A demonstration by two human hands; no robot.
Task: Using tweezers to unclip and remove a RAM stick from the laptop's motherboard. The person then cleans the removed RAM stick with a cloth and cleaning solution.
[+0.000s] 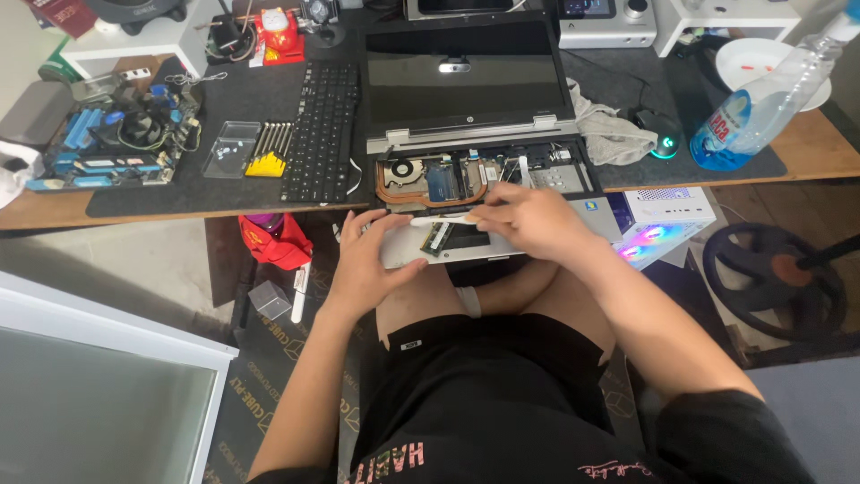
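An opened laptop (466, 90) lies on the dark desk mat with its keyboard removed, exposing a fan, copper heat pipe and circuit boards (430, 177). My left hand (363, 260) grips the front left edge of the laptop's base. My right hand (528, 220) is over the front of the base, closed on a thin white tool (439, 220) that points left across the open bay. The detached black keyboard (322, 130) rests just left of the laptop.
A motherboard (116, 143) sits far left, with a clear case and screwdriver bit set (260, 151) beside the keyboard. A grey cloth (609, 130), mouse (658, 130) and tilted plastic bottle (761, 103) are to the right. A lit white computer case (667, 220) stands under the desk.
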